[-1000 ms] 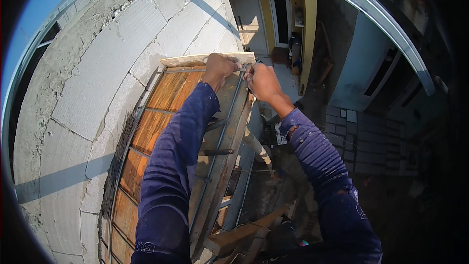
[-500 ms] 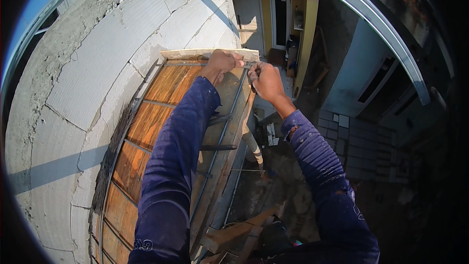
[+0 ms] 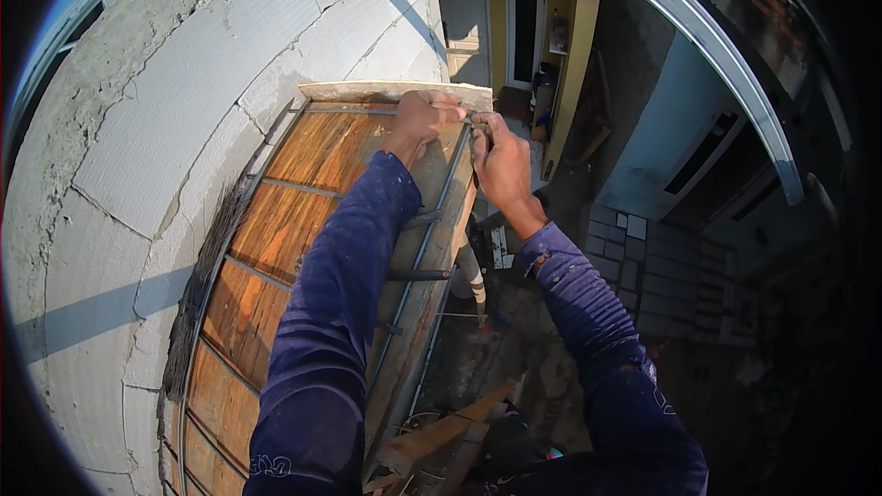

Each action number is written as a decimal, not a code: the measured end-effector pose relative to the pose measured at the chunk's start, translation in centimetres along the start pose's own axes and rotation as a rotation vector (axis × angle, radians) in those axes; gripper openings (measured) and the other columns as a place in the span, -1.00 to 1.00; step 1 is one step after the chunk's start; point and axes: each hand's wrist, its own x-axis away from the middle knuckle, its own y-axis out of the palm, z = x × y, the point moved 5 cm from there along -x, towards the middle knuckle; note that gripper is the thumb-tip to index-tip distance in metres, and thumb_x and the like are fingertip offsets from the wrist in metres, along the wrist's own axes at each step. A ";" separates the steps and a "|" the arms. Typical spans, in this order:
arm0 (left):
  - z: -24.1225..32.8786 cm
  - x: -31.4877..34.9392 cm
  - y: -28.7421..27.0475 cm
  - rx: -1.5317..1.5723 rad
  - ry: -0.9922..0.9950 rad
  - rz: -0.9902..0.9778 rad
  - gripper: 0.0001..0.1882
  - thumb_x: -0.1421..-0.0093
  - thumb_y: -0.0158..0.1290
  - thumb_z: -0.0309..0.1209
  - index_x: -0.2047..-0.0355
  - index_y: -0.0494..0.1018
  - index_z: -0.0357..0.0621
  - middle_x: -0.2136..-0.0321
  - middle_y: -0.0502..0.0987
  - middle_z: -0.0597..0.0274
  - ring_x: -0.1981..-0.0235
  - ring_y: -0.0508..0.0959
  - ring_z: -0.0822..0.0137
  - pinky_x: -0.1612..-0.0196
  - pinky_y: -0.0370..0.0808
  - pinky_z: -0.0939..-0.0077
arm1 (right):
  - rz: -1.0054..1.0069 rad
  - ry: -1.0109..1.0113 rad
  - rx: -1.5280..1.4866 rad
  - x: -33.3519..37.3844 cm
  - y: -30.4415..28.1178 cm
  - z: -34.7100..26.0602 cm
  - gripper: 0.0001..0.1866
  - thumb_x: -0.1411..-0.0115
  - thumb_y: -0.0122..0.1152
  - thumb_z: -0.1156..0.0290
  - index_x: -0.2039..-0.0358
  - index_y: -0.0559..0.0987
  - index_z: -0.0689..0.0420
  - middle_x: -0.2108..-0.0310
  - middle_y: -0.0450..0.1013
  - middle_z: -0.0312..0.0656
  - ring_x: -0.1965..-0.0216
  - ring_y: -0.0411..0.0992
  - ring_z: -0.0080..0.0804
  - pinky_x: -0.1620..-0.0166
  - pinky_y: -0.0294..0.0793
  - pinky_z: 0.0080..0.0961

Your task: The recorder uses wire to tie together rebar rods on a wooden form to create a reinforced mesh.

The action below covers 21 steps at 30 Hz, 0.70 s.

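My left hand is closed in a pinch at the far right corner of a wooden formwork, just inside its end board. My right hand is beside it, fingers curled tightly at the same corner. Between the two sets of fingertips, the steel rebar along the right side meets a thin crossbar. Whatever the fingers grip is too small or hidden to name; a dark sliver shows under the right fingers. A bundle of thin black wires lies along the formwork's left edge.
A pale block wall borders the formwork on the left. Beyond its right edge is a drop to a lower yard with paving tiles. A curved-looking metal channel crosses overhead at right. Loose timber lies below, near me.
The view has shifted slightly. Both hands stay at the corner, with the right fingers now a little closer to the left fingertips.
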 end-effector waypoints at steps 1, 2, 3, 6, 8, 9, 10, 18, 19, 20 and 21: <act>0.1 -0.1 -0.1 -0.013 -0.008 -0.005 -0.53 -0.08 0.43 -0.45 0.01 0.62 -0.41 0.17 0.71 0.05 0.12 0.65 0.27 0.07 0.53 0.42 | -0.002 -0.004 -0.001 0.0 0.2 0.0 -0.79 -0.30 0.19 0.48 0.06 0.57 0.13 0.35 0.58 0.17 0.27 0.57 0.26 0.18 0.53 0.07; 0.3 0.0 0.3 -0.021 -0.019 -0.016 -0.52 -0.07 0.43 -0.44 0.00 0.62 -0.38 0.17 0.71 0.04 0.12 0.65 0.26 0.07 0.53 0.42 | 0.033 -0.049 0.026 0.1 0.0 -0.1 -0.79 -0.29 0.18 0.48 0.07 0.59 0.14 0.35 0.59 0.17 0.28 0.57 0.26 0.18 0.54 0.07; 0.6 0.0 0.6 -0.015 -0.019 -0.019 -0.52 -0.07 0.43 -0.44 0.00 0.62 -0.38 0.17 0.71 0.04 0.12 0.65 0.26 0.07 0.53 0.42 | 0.067 -0.095 0.053 0.2 -0.2 -0.1 -0.79 -0.29 0.18 0.49 0.08 0.61 0.15 0.34 0.59 0.17 0.28 0.57 0.26 0.18 0.55 0.07; 0.5 0.1 1.0 -0.107 -0.086 0.011 -0.53 -0.08 0.42 -0.46 -0.02 0.64 -0.31 0.14 0.71 0.03 0.09 0.65 0.24 0.05 0.53 0.42 | 0.095 -0.152 0.115 0.1 -0.3 -0.3 -0.78 -0.25 0.21 0.53 0.09 0.64 0.19 0.38 0.59 0.18 0.28 0.58 0.24 0.21 0.57 0.00; 0.6 0.2 1.0 -0.106 -0.035 0.027 -0.54 -0.11 0.41 -0.49 -0.04 0.63 -0.28 0.12 0.70 0.03 0.06 0.64 0.22 0.03 0.52 0.41 | 0.033 -0.124 0.167 0.0 -0.2 -0.5 -0.78 -0.23 0.22 0.53 0.11 0.66 0.19 0.37 0.59 0.18 0.28 0.58 0.23 0.19 0.57 0.00; 0.5 0.4 0.7 -0.105 -0.037 0.033 -0.54 -0.11 0.41 -0.49 -0.04 0.63 -0.28 0.12 0.70 0.03 0.06 0.64 0.22 0.03 0.52 0.41 | -0.026 -0.094 0.216 -0.2 -0.1 -0.7 -0.78 -0.21 0.23 0.52 0.13 0.68 0.20 0.37 0.59 0.19 0.27 0.59 0.23 0.18 0.58 0.00; 0.4 0.7 0.5 -0.078 -0.017 0.006 -0.52 -0.11 0.40 -0.50 -0.07 0.61 -0.28 0.10 0.70 0.04 0.05 0.63 0.22 0.01 0.52 0.41 | -0.032 -0.097 0.212 -0.5 -0.3 -1.1 -0.78 -0.21 0.23 0.52 0.13 0.68 0.20 0.37 0.59 0.19 0.27 0.59 0.23 0.18 0.58 0.00; 1.0 1.9 1.6 -0.038 0.089 -0.136 -0.27 0.01 0.41 -0.58 -0.23 0.47 -0.35 0.00 0.65 0.04 0.00 0.61 0.26 -0.07 0.49 0.48 | -0.457 -0.161 0.430 -5.8 -1.9 -1.8 -0.78 -0.07 0.39 0.43 0.28 0.72 0.26 0.35 0.60 0.25 0.23 0.61 0.24 0.12 0.62 -0.01; 1.0 2.0 1.7 -0.097 0.117 -0.110 -0.25 0.03 0.41 -0.59 -0.23 0.47 -0.35 0.01 0.65 0.03 0.00 0.61 0.26 -0.09 0.49 0.46 | -0.510 -0.192 0.453 -6.4 -2.0 -1.9 -0.78 -0.07 0.41 0.42 0.28 0.72 0.26 0.34 0.61 0.24 0.21 0.62 0.21 0.12 0.64 -0.06; 0.8 1.9 1.3 -0.162 0.145 -0.079 -0.24 0.05 0.40 -0.60 -0.23 0.47 -0.35 0.01 0.65 0.03 0.00 0.61 0.27 -0.10 0.49 0.45 | -0.512 -0.198 0.450 -7.0 -2.0 -2.4 -0.78 -0.07 0.41 0.42 0.28 0.72 0.26 0.34 0.61 0.24 0.21 0.62 0.21 0.12 0.64 -0.06; 0.3 1.6 1.1 -0.163 0.145 -0.073 -0.24 0.05 0.40 -0.60 -0.23 0.47 -0.35 0.01 0.65 0.03 0.00 0.61 0.27 -0.10 0.49 0.45 | -0.579 -0.220 0.512 -7.5 -1.6 -2.6 -0.79 -0.07 0.41 0.41 0.29 0.72 0.25 0.35 0.62 0.21 0.21 0.63 0.18 0.13 0.64 -0.08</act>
